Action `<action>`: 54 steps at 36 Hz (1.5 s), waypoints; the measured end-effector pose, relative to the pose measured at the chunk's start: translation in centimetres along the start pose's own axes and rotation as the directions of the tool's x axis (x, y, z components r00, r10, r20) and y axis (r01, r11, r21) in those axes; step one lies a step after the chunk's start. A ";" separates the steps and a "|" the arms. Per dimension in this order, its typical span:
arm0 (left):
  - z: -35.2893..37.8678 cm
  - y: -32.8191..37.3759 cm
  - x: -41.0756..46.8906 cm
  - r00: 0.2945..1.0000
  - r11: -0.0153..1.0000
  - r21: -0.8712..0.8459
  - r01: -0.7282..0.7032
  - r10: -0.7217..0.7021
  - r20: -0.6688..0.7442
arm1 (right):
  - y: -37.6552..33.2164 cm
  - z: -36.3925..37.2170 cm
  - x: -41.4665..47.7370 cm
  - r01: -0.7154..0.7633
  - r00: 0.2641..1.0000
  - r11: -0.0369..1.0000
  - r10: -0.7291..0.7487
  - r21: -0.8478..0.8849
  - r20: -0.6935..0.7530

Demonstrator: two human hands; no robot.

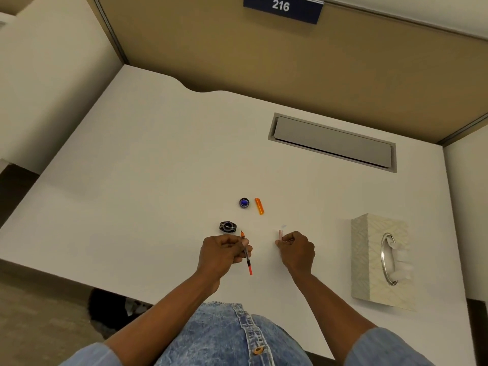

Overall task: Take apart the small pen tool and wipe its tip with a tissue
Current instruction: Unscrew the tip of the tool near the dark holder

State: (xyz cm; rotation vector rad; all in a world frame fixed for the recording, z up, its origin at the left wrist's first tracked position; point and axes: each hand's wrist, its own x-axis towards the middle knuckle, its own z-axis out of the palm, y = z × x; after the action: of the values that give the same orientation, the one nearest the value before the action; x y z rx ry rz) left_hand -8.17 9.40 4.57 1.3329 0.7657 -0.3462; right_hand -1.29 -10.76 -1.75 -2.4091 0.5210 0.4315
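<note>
My left hand (223, 250) is closed around the thin inner part of the pen tool (248, 261), whose orange tip points away from me and whose red end sticks out toward me. Its pale pink barrel piece (280, 235) stands upright in my right hand (297, 250), a short way to the right. The orange cap (259, 206) lies on the white desk (158, 167) beyond both hands. A tissue box (369, 260) with tissue showing through its metal ring sits at the right.
A small open ink bottle (244, 202) with blue ink stands left of the orange cap. Its dark lid (227, 227) lies just beyond my left hand. A grey cable hatch (332, 142) is set into the desk at the back right. Partition walls surround the desk.
</note>
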 end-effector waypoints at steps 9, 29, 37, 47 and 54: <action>0.2 -0.4 0.0 1.000 1.000 0.018 0.016 -0.016 0.006 | -0.2 0.3 0.5 -0.007 1.000 0.999 0.007 -0.045 0.008; 0.4 -0.7 -0.1 1.000 0.997 0.069 0.015 -0.016 0.012 | -0.8 0.4 0.7 -0.063 0.997 0.996 0.065 -0.067 0.039; 0.4 -0.6 -0.2 1.000 0.997 0.073 0.017 -0.018 0.006 | -0.4 0.2 0.5 -0.060 0.998 0.997 0.062 -0.051 0.031; 0.0 -0.1 0.1 0.998 0.997 -0.054 0.060 -0.061 -0.011 | -0.4 -1.6 -3.0 0.117 0.993 0.992 -0.116 0.056 -0.022; -0.1 0.1 0.7 0.982 0.948 -0.261 0.183 -0.190 -0.003 | -2.3 -2.4 -6.9 0.199 0.966 0.934 -0.238 0.298 0.102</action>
State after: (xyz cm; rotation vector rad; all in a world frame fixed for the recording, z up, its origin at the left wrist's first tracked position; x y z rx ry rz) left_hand -7.64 9.65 4.13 1.0227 0.9310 -0.3644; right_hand -5.78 -8.81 4.17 -2.1111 0.2305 0.3906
